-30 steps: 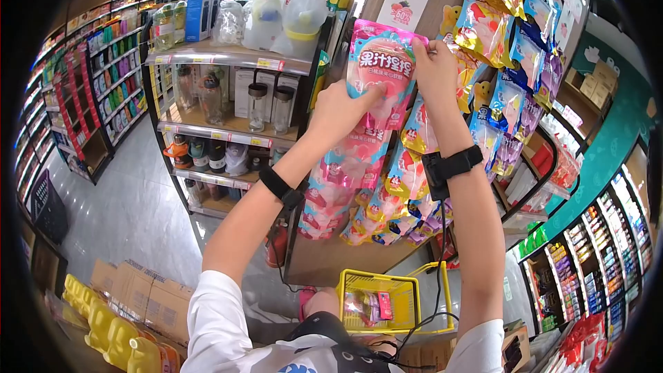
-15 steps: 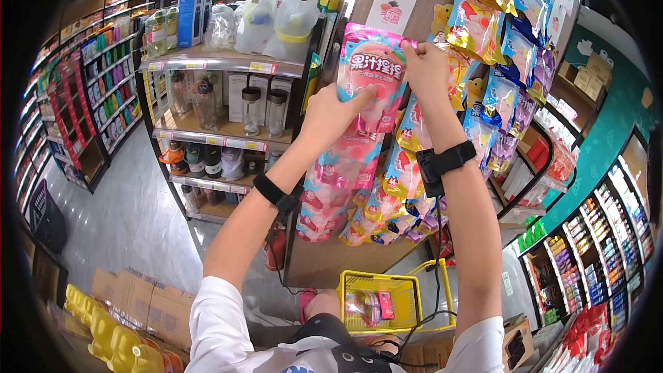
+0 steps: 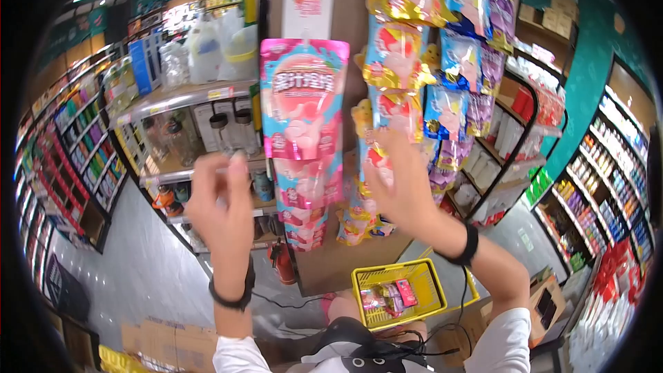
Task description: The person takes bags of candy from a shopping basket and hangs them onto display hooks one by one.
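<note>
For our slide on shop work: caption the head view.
Both open hands, left hand and right hand, flank a hanging pink snack bag above a yellow basket.

A pink and teal candy pouch [image 3: 304, 97] with white lettering hangs upright at the top of a column of like pouches on the wooden display panel, at about 12 o'clock, its glossy front facing outward, free of both hands.

Both hands are motion-blurred: the left hand [image 3: 222, 211] at nine o'clock and the right hand [image 3: 399, 183] at three o'clock, so finger positions are unclear. The right hand covers part of the hanging snack packets [image 3: 387, 107]. The yellow basket [image 3: 366, 283] at six o'clock holds packets too small to identify.
</note>
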